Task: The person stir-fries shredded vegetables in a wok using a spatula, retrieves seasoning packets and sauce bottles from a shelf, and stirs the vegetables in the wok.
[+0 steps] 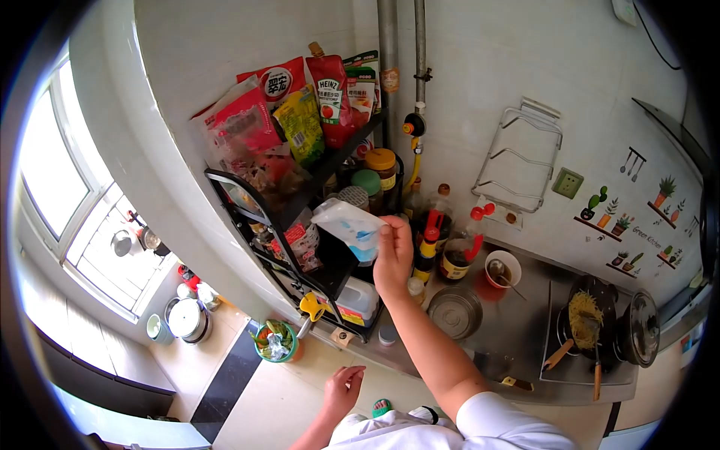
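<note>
My right hand (393, 255) is raised in front of the black rack, its thumb and fingers closed on the edge of a white plastic packet (351, 227) with blue print. The packet hangs to the left of the hand, before the rack's middle shelf, and partly covers the jars behind it. Below, my left hand (345, 388) hovers over the floor near my body. Its fingers are loosely bent and partly apart, with nothing visible in them. Just behind the packet stand a jar with a green lid (366, 181) and a jar with an orange lid (381, 160).
The black rack (300, 206) carries seasoning bags and a ketchup pouch (331, 97). Sauce bottles (459, 255), a red-and-white bowl (501, 268) and a metal bowl (454, 313) stand on the counter. A wok with shredded food (586, 315) sits on the stove at right. A scrap bin (277, 341) stands below.
</note>
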A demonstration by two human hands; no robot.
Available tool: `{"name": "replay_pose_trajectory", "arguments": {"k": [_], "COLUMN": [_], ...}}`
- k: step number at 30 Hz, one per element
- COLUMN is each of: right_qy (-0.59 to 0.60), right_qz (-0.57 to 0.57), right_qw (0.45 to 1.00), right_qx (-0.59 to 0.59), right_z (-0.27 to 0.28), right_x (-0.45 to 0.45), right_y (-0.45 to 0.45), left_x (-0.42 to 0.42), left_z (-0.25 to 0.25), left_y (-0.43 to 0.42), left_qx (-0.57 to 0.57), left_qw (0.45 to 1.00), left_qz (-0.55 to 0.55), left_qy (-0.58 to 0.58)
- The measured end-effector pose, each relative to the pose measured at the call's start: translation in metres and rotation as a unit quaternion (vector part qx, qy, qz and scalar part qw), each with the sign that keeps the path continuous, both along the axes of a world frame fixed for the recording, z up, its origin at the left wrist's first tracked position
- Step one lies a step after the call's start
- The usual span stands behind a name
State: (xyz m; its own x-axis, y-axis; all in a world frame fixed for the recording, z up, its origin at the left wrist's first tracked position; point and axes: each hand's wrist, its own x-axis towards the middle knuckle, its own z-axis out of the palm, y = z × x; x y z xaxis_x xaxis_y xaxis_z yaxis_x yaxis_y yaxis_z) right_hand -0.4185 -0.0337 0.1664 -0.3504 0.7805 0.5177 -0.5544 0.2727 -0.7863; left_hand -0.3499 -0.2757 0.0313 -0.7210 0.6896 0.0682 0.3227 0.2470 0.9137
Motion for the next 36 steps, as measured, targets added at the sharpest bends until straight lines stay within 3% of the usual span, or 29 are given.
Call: {"name": "replay_pose_trajectory", "arguments": {"k": [6, 10, 15, 20, 25, 27, 36], "right_qy": [0.095, 0.073, 0.048, 0.138, 0.023, -0.15, -0.17], "right_qz": [0.008, -0.063, -0.061, -0.017, -0.038, -0.163, -0.186], "right_qw": [0.992, 0.994, 0.995, 0.986, 0.999, 0.97, 0.951], "right_qx": [-0.085, -0.052, -0.065, -0.093, -0.022, 0.099, 0.178], "right_z": [0.01, 0.016, 0.022, 0.007, -0.034, -0.036, -0.03], "right_x": [-0.01, -0.025, -0.023, -0.044, -0.04, -0.023, 0.004], "right_y": [-0.004, -0.008, -0.005, -0.015, -0.011, -0.004, -0.002], "left_x": [-0.001, -0.001, -0.001, 0.003, 0.001, 0.002, 0.011], "left_z": [0.002, 0.001, -0.007, -0.008, -0.009, -0.011, -0.009], "left_y": [0.004, 0.004, -0.003, -0.003, -0.004, -0.006, 0.017], "left_qx": [-0.023, -0.023, -0.007, -0.015, -0.01, -0.006, -0.016], "left_qw": [0.999, 0.999, 1.0, 1.0, 1.0, 1.0, 0.998], "left_qz": [-0.024, -0.031, -0.024, -0.018, -0.014, -0.01, -0.066], "left_qy": [-0.012, -0.008, 0.009, -0.004, -0.001, -0.009, -0.011]}}
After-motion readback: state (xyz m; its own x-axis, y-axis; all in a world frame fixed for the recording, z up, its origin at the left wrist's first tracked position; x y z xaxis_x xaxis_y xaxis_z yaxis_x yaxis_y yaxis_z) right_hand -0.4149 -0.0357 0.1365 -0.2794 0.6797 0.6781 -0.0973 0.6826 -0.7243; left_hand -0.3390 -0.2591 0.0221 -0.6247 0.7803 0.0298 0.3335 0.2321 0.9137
